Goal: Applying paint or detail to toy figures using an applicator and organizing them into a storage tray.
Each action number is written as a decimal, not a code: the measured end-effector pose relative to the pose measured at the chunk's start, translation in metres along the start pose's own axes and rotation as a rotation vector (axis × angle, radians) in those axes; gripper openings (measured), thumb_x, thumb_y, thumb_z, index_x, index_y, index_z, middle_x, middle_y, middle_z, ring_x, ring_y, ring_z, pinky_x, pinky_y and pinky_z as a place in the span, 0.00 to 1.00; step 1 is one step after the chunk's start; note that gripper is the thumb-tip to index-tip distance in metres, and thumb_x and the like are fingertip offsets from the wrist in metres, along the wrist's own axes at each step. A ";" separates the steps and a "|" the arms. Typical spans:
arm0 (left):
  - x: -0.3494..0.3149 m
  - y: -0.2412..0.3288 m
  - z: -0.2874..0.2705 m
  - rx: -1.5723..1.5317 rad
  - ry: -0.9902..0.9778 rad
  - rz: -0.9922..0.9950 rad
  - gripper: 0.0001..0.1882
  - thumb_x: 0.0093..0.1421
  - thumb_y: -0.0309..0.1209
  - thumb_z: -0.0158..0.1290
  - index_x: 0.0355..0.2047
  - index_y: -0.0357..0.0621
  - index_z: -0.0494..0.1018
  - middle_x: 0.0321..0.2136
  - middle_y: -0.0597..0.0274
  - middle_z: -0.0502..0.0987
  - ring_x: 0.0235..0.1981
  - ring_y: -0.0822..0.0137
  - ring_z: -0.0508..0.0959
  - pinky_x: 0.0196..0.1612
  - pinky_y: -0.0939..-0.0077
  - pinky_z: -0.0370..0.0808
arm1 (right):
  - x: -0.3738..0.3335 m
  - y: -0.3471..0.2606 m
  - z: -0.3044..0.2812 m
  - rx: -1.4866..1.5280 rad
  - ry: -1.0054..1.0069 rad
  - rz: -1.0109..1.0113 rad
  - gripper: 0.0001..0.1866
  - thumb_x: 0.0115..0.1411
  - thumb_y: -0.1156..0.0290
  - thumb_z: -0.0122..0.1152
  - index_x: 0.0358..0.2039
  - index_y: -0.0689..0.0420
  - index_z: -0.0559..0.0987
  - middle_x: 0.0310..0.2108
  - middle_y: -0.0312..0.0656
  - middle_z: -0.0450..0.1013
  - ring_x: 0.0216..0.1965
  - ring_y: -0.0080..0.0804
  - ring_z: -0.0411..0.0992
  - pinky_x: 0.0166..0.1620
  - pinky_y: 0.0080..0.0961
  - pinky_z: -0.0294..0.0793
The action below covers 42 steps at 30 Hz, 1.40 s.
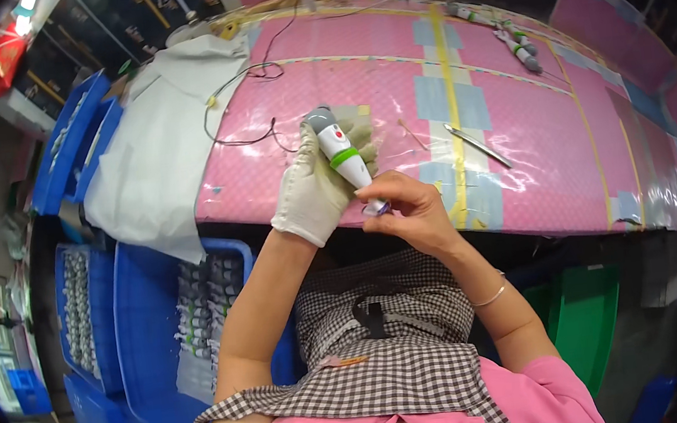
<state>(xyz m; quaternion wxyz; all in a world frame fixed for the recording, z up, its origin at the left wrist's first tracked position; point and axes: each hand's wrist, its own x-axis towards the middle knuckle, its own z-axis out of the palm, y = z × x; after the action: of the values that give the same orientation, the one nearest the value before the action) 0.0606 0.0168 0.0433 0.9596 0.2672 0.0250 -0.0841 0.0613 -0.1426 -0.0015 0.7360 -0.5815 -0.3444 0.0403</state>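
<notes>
My left hand point(310, 183), in a pale work glove, is wrapped round a tapered handheld device point(334, 143) above the table's near edge. The device has a grey rounded top, a white body, a red button and a bright green ring. It tilts with its narrow end toward me. My right hand point(415, 209) is bare and pinches that narrow end between thumb and fingers. A small purple-blue bit point(384, 207) shows at the fingertips; its kind is too small to tell.
A slim silver pointed tool point(477, 145) lies on the pink table point(324, 88). Similar devices point(519, 50) lie at the far right. A thin black cable point(243, 142) runs across the left. White sheeting point(151, 141) drapes the left edge. Blue bins point(146, 317) hold several devices; a green bin point(592, 308) stands right.
</notes>
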 end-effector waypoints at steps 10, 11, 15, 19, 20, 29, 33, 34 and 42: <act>-0.050 -0.018 -0.033 0.289 0.138 -0.128 0.27 0.61 0.34 0.38 0.61 0.66 0.50 0.52 0.52 0.63 0.34 0.60 0.70 0.34 0.64 0.71 | 0.060 0.012 -0.016 -0.070 0.240 0.395 0.09 0.51 0.74 0.59 0.35 0.60 0.78 0.31 0.39 0.74 0.26 0.24 0.73 0.29 0.20 0.73; -0.046 -0.019 -0.026 0.336 0.183 -0.175 0.27 0.61 0.35 0.39 0.61 0.66 0.50 0.49 0.53 0.65 0.31 0.61 0.70 0.29 0.65 0.70 | 0.065 0.014 -0.018 -0.017 0.282 0.329 0.08 0.52 0.73 0.58 0.33 0.60 0.77 0.30 0.39 0.74 0.26 0.25 0.74 0.29 0.21 0.74; -0.031 -0.024 -0.019 0.275 0.149 -0.525 0.27 0.56 0.61 0.42 0.49 0.63 0.65 0.28 0.63 0.71 0.24 0.57 0.70 0.18 0.56 0.69 | 0.047 -0.003 -0.036 0.322 0.386 0.247 0.10 0.59 0.68 0.54 0.34 0.63 0.76 0.24 0.37 0.74 0.20 0.22 0.73 0.26 0.20 0.75; -0.021 -0.041 -0.050 0.401 0.142 -0.528 0.24 0.55 0.62 0.42 0.48 0.71 0.65 0.23 0.67 0.68 0.23 0.60 0.67 0.17 0.60 0.68 | 0.027 -0.026 -0.060 0.212 0.432 0.271 0.10 0.58 0.68 0.53 0.32 0.63 0.76 0.24 0.38 0.73 0.18 0.24 0.73 0.22 0.21 0.75; -0.020 -0.043 -0.053 0.394 0.084 -0.566 0.22 0.56 0.60 0.43 0.47 0.71 0.65 0.23 0.69 0.68 0.23 0.61 0.67 0.16 0.62 0.67 | 0.026 -0.031 -0.063 0.233 0.427 0.303 0.10 0.57 0.68 0.52 0.30 0.62 0.76 0.23 0.38 0.73 0.17 0.26 0.73 0.20 0.22 0.74; -0.038 -0.031 -0.026 0.910 -0.006 -0.445 0.18 0.59 0.31 0.52 0.44 0.61 0.57 0.22 0.67 0.70 0.14 0.72 0.67 0.12 0.74 0.67 | 0.029 -0.024 -0.063 0.506 0.430 0.569 0.10 0.50 0.65 0.59 0.29 0.57 0.77 0.18 0.35 0.68 0.12 0.22 0.65 0.16 0.19 0.66; -0.037 -0.026 -0.023 1.041 0.066 -0.450 0.16 0.60 0.32 0.50 0.44 0.61 0.55 0.21 0.66 0.69 0.13 0.73 0.67 0.11 0.75 0.66 | 0.036 -0.009 -0.066 0.588 0.448 0.617 0.08 0.48 0.65 0.60 0.26 0.55 0.77 0.18 0.34 0.67 0.10 0.19 0.60 0.15 0.16 0.59; -0.036 -0.026 -0.022 1.046 0.083 -0.479 0.16 0.61 0.33 0.50 0.44 0.60 0.55 0.21 0.65 0.68 0.14 0.73 0.67 0.12 0.76 0.66 | 0.038 -0.005 -0.067 0.625 0.462 0.625 0.06 0.47 0.68 0.60 0.23 0.55 0.75 0.16 0.34 0.66 0.10 0.17 0.58 0.14 0.15 0.58; -0.039 -0.031 0.004 1.047 0.109 -0.425 0.27 0.62 0.36 0.49 0.59 0.63 0.51 0.20 0.67 0.65 0.18 0.74 0.67 0.16 0.77 0.68 | 0.051 0.027 -0.069 0.723 0.403 0.627 0.06 0.44 0.71 0.62 0.18 0.55 0.73 0.13 0.32 0.65 0.08 0.14 0.55 0.12 0.15 0.52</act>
<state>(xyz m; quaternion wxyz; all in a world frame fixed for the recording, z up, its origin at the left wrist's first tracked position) 0.0172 -0.0054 0.0349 0.6585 0.7003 0.0829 -0.2626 0.1472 -0.1678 -0.0081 0.8940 -0.3616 0.0309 0.2627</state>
